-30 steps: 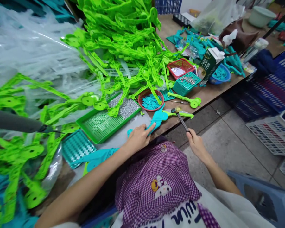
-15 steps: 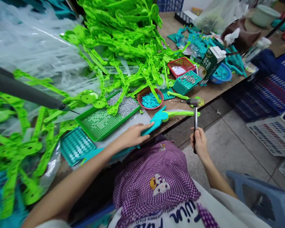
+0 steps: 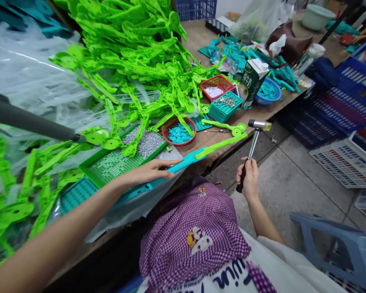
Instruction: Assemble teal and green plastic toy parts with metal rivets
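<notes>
My left hand [image 3: 151,171] holds a long turquoise plastic piece [image 3: 187,159] at the table's edge, its fingers and thumb around the near part. A bright green plastic arm [image 3: 221,145] is joined to its far end and points to the right. My right hand [image 3: 248,175] is closed around the black handle of a small mallet [image 3: 253,140], which has a dark face and a yellowish face. The mallet is raised beyond the table edge, apart from the plastic piece. Another turquoise part [image 3: 137,191] lies under my left wrist.
A green tray [image 3: 88,165] of small metal pieces and a red basket [image 3: 179,142] of turquoise bits stand behind my left hand. A tall heap of green plastic arms [image 3: 131,49] rises behind them. A milk carton [image 3: 252,83] and stacked teal trays [image 3: 222,112] stand farther right.
The turquoise and green piece has turned, and its joined green arm now slants up to the right. The mallet has tilted and sits farther from it. The view has shifted right.
</notes>
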Motion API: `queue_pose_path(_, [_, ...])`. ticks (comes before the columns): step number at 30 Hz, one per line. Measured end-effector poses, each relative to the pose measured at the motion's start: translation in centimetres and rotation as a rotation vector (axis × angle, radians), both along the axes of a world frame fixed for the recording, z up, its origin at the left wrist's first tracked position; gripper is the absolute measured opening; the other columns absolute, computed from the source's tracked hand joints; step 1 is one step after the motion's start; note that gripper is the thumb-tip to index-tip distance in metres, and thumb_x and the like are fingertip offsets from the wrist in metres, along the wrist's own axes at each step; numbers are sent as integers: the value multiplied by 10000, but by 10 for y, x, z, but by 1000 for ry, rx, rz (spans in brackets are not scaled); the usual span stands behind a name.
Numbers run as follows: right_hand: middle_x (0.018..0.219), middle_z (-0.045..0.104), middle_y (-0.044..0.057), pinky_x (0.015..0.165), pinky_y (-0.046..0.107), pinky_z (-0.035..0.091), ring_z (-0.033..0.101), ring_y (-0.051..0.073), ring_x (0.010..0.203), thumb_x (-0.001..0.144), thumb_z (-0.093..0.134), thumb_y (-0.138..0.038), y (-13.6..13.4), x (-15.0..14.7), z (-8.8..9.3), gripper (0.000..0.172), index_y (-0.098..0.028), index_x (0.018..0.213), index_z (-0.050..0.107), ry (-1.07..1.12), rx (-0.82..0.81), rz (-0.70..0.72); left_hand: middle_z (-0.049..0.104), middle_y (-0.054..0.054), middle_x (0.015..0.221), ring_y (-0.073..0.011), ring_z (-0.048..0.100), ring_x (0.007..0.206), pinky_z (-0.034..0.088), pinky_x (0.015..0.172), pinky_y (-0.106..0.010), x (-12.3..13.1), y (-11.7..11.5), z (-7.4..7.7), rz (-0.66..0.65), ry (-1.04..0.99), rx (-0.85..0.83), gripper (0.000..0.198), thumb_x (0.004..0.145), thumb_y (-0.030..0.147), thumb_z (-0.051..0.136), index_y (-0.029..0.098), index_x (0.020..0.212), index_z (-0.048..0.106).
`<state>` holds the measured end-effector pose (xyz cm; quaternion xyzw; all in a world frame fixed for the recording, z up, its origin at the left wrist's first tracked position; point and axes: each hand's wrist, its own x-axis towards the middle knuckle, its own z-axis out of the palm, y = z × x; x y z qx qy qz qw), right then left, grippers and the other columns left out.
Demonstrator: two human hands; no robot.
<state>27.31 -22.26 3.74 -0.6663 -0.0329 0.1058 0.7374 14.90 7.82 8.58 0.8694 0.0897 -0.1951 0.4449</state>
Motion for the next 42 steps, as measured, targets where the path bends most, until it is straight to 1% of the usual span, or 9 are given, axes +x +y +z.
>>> queue_pose_path(10, [563,426,-128,339,152,302,389,37,349,914,470,-598,67,3,58,342,-265,989,456,-205,208,6,593,-21,1417,-291,516,1309,378,1122,-406,10,-1,-3,17,-5,-53,670,768,470,596,254,1401,555])
queue_pose_path(13, [570,425,-128,344,152,304,403,38,354,925,453,-600,79,3,65,344,-265,1004,452,-232,278,26,548,-29,1465,-296,508,1309,376,1120,-402,3,-3,-11,-8,-49,-32,693,786,492,591,254,1433,516])
queue_pose_path(19, [560,451,-135,334,138,309,401,35,348,919,501,-574,75,-18,14,334,-253,994,454,-109,167,123,668,-140,1137,-250,652,960,501,898,-396,0,-46,-55,-36,-248,473,575,922,294,479,231,1491,435])
queue_pose_path(23, [545,457,-138,319,138,318,398,41,339,892,507,-614,91,-39,-24,388,-244,999,461,-9,96,293,602,-171,1278,-279,593,1116,484,924,-420,1,-68,-70,56,-474,693,487,947,306,522,220,1426,510])
queue_pose_path(27, [543,457,-133,313,141,306,397,46,340,893,493,-609,94,-49,-39,390,-233,996,472,8,-24,397,574,-150,1330,-285,558,1195,460,988,-429,-73,-81,-65,288,-689,796,485,926,404,595,241,1380,540])
queue_pose_path(30, [542,468,-121,340,157,329,421,59,363,907,484,-578,77,-49,-43,372,-223,1017,490,-59,-154,517,601,-121,1235,-259,607,1106,476,973,-408,-165,-96,-66,779,-664,938,450,906,304,629,267,1350,559])
queue_pose_path(33, [530,495,-101,384,182,368,460,79,393,911,489,-538,61,-49,-47,357,-203,1027,528,-180,-331,661,597,-149,1208,-302,604,1111,480,962,-448,-235,-106,-76,1041,-477,981,465,902,359,616,220,1343,567])
queue_pose_path(38, [633,632,-19,534,245,499,606,136,519,952,438,-442,63,-64,-42,322,-180,1053,594,-458,-472,867,637,-176,1145,-360,618,1062,485,915,-499,-269,-102,-90,1180,-168,834,536,894,525,525,176,1295,598])
queue_pose_path(42, [1090,738,97,795,299,567,726,194,898,975,419,-360,73,-84,-35,358,-187,1235,594,-718,-490,1140,680,-148,1118,-319,643,1022,510,865,-421,-274,-95,-91,1366,-143,603,592,816,610,550,176,1214,612])
